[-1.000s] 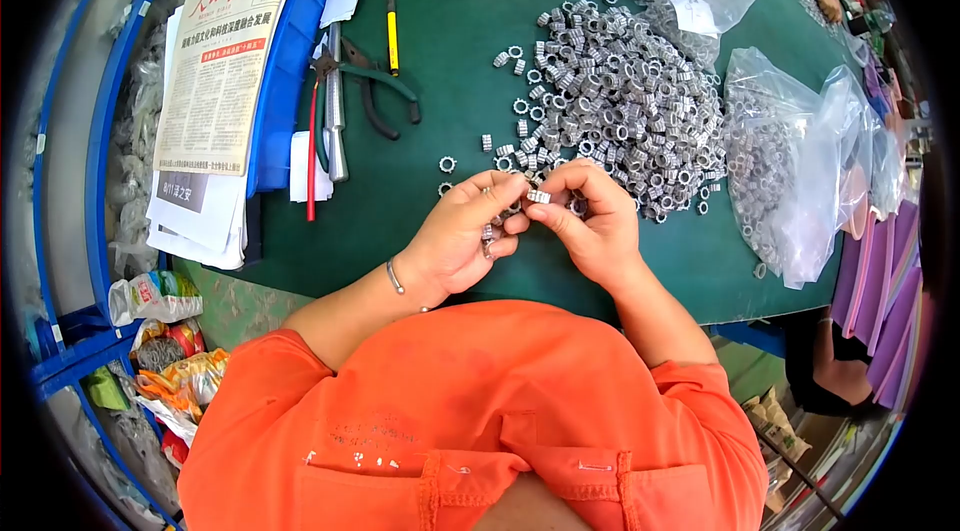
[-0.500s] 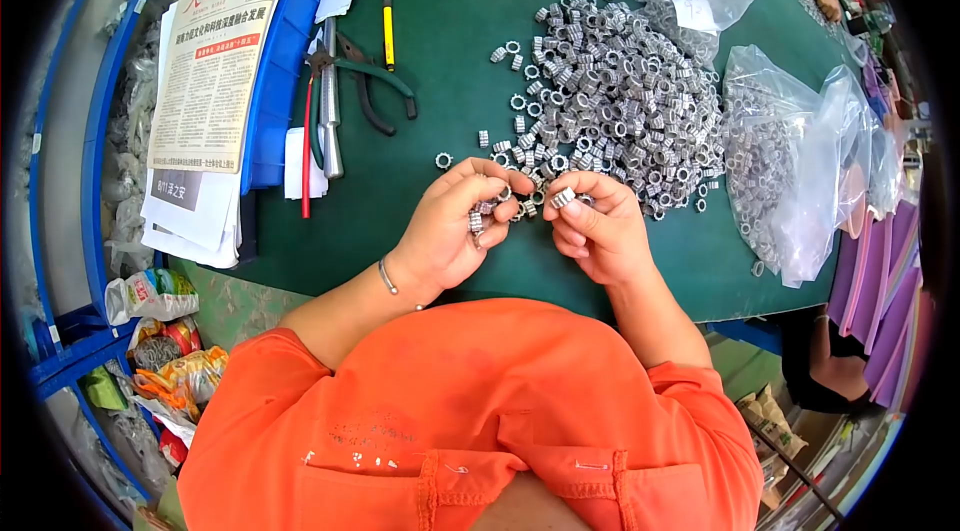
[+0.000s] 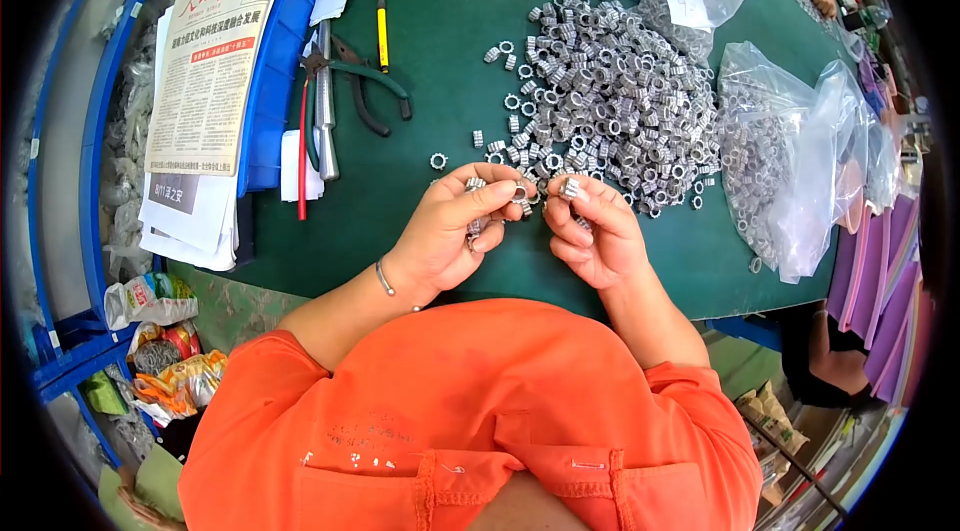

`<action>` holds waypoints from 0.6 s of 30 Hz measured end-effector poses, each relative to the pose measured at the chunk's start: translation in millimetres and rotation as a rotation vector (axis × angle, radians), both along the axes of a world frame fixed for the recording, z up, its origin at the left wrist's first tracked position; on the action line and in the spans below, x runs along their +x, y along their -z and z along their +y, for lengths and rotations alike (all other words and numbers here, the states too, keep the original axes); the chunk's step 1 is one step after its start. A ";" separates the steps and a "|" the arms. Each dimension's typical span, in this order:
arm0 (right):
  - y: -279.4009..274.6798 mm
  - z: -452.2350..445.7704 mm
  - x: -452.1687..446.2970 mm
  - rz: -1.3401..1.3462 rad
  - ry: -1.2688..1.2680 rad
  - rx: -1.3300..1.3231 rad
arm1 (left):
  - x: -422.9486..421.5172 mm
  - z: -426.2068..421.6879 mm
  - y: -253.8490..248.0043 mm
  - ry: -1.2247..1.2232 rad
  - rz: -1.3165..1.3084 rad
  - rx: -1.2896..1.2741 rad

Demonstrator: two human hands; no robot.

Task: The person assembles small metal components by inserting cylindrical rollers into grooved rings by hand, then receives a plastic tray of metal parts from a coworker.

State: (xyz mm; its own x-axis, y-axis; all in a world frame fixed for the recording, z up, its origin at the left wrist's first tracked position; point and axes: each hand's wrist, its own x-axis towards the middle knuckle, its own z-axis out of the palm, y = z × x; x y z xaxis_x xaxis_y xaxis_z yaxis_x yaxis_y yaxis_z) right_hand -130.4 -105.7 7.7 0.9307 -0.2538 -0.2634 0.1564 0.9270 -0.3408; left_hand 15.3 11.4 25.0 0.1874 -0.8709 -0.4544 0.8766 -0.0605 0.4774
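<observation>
Rings [image 3: 569, 188] look light, stiff, best held by the rim; my left hand [image 3: 448, 223] and right hand [image 3: 603, 234] pinch some.

A workshop, with heaped grey rings [image 3: 625, 101] and pliers [image 3: 372, 74] on a green worktable [image 3: 450, 51].

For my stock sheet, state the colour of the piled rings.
The rings are silvery grey; the head view shows it.

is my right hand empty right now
No, your right hand holds a small, ridged, grey metallic ring up near your left hand.
</observation>
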 end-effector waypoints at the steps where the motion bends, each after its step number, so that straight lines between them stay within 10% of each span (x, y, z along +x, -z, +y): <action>1: 0.0 0.0 -0.1 0.001 0.001 0.013 | 0.1 -0.2 -0.9 0.011 -0.004 -0.005; 11: -2.4 2.1 2.1 -0.010 -0.011 0.100 | -0.4 1.3 4.7 0.025 -0.012 0.007; 18: -12.9 3.2 11.6 0.313 0.145 -0.567 | -1.9 -0.1 -1.4 0.008 -0.080 0.043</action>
